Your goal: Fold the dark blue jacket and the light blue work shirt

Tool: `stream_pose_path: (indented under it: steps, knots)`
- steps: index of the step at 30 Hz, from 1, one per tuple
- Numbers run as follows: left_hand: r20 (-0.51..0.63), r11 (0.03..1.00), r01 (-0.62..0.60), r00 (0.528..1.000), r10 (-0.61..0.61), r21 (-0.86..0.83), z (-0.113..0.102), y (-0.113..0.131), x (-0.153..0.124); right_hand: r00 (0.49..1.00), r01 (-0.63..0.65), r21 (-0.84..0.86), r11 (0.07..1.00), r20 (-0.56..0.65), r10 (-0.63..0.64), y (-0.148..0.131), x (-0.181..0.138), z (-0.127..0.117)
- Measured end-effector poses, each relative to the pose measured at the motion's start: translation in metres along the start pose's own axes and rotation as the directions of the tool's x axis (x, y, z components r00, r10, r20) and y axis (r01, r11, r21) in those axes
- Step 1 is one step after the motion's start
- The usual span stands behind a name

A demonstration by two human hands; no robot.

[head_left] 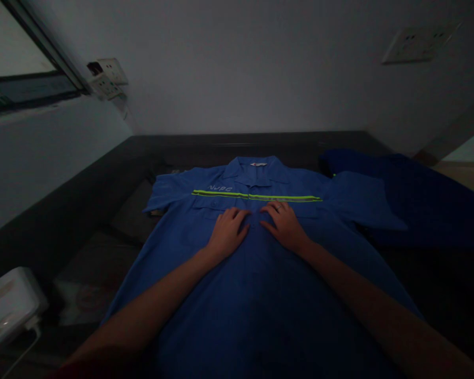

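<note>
A blue short-sleeved work shirt lies spread out with its front up and its collar away from me. A yellow-green reflective stripe runs across its chest, with white lettering above it on the left side. My left hand rests on the shirt just left of the front opening, fingers slightly bent and thumb apart. Opposite it, my right hand touches the cloth right of the opening, also with fingers and thumb apart, and a ring on one finger. No fabric shows pinched in either hand.
A darker blue garment or cloth lies to the right, beside the shirt's sleeve. At the lower left is a white device with a cable. Behind the dark surface stands a wall with a socket plate; more sockets are near the window.
</note>
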State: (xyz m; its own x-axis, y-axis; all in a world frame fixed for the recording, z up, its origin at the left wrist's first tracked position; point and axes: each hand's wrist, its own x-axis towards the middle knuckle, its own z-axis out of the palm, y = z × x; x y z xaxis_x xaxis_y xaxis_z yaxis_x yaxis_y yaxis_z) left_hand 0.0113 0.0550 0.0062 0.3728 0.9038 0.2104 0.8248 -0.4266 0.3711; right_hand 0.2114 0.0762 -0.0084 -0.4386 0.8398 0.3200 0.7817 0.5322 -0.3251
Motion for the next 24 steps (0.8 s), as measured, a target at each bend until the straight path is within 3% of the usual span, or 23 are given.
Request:
stream_pose_path:
  steps: [10, 16, 24]
  knots:
    - [0.036, 0.999, 0.002, 0.999, -0.004, 0.042, -0.001, 0.000, 0.000, 1.000, 0.010, -0.063, 0.998, -0.010, -0.011, -0.003, -0.006, -0.007]
    - [0.006, 0.996, -0.078, 0.997, 0.078, 0.050, -0.008, 0.002, -0.011, 0.998, 0.041, -0.057, 0.998, 0.041, -0.038, -0.017, -0.034, -0.015]
    - [0.168, 0.982, -0.155, 0.976, 0.135, 0.109, 0.002, -0.002, -0.027, 0.988, 0.043, -0.127, 0.991, 0.151, -0.023, -0.010, -0.054, -0.010]
